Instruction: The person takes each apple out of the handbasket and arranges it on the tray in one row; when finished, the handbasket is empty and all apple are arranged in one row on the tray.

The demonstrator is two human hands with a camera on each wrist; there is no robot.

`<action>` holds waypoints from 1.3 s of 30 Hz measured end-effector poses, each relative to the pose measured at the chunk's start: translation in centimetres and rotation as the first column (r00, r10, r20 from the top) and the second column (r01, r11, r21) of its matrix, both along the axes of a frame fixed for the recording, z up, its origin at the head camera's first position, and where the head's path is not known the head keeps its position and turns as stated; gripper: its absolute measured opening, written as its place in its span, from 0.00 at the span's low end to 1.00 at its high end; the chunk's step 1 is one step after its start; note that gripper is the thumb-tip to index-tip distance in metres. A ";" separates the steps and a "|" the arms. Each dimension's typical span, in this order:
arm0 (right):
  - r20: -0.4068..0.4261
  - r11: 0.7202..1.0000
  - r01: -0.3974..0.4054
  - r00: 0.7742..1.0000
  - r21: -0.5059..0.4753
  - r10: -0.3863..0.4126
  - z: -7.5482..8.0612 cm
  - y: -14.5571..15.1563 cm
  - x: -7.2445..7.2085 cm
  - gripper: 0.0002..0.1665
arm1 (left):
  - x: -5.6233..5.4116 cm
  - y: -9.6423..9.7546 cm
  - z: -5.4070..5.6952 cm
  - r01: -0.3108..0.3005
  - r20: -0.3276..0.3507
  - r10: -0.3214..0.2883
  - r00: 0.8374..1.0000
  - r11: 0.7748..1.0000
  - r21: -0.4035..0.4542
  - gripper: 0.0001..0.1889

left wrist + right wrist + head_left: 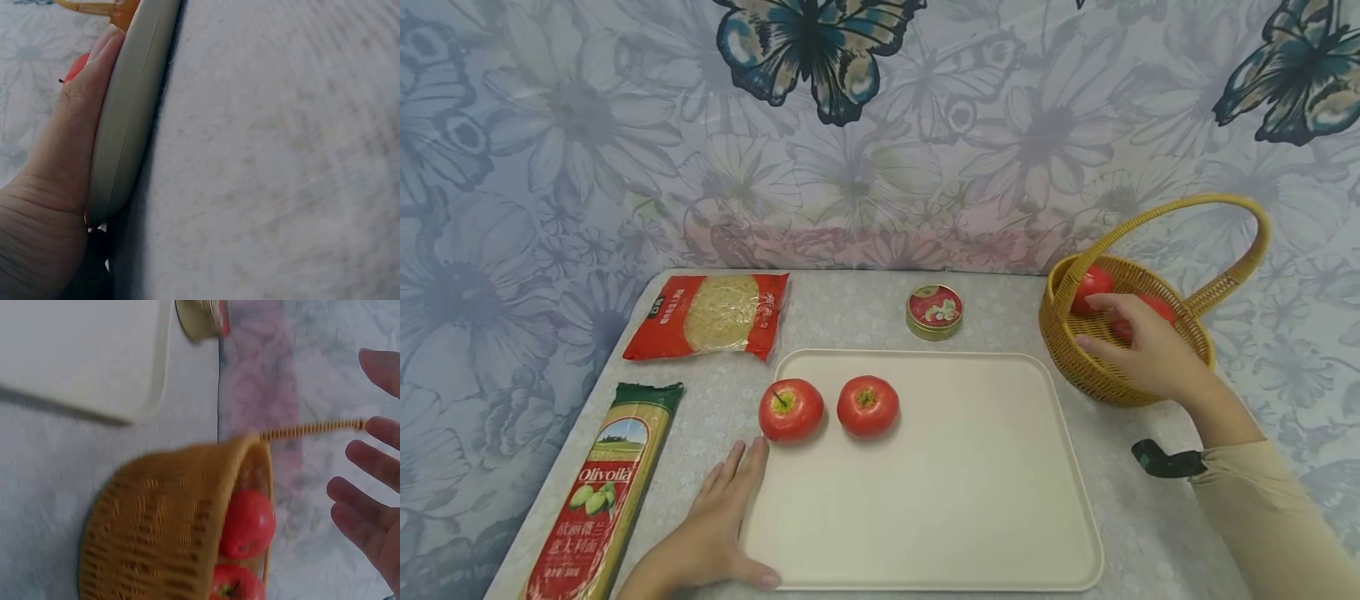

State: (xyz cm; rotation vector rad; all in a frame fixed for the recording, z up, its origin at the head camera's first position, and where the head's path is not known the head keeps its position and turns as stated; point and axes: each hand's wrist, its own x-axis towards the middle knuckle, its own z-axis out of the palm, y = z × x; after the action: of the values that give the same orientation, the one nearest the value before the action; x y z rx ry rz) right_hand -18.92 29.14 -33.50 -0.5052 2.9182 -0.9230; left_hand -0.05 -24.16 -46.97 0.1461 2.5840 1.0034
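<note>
My left hand (718,517) rests at the left edge of a cream tray (955,492), its fingers straight and its thumb along the near corner. Two red apples side by side sit on the tray: one with a stem (792,411) near the fingertips, the other apple (868,407) just to its right. Over a yellow wicker basket (1060,346) hovers my right hand (1138,346), fingers spread and holding nothing. Inside the basket lie a red apple (248,524) and another red apple (236,584), partly hidden by the hand in the head view.
A red bag of pasta (718,315) lies at the back left, with a long Olivoilà spaghetti pack (598,500) in front of it. Behind the tray stands a small round tin (934,311). The basket's tall handle (1195,200) arches above it. A flowered cloth backs the table.
</note>
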 end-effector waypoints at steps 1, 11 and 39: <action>0.016 1.000 0.009 1.000 0.008 -0.009 0.1 0.5 -0.4 0.37 | 0.0 0.0 0.0 -0.003 0.003 0.003 1.000 1.000 0.002 0.83; 0.117 0.989 0.011 0.993 0.149 -0.028 0.7 3.3 -6.4 0.44 | 0.0 -0.3 -0.2 -0.015 -0.006 0.015 1.000 1.000 -0.008 0.84; 0.275 0.921 -0.016 0.956 0.388 -0.099 -0.6 2.2 -12.5 0.43 | -0.1 -0.4 -0.4 -0.004 0.019 0.004 1.000 1.000 -0.018 0.83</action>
State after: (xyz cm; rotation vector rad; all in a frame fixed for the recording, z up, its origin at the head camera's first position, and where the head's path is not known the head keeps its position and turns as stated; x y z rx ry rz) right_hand -31.47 31.33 -34.11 -0.2549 2.7393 -0.3587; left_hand -0.20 -24.54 -47.35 0.1263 2.5758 0.9781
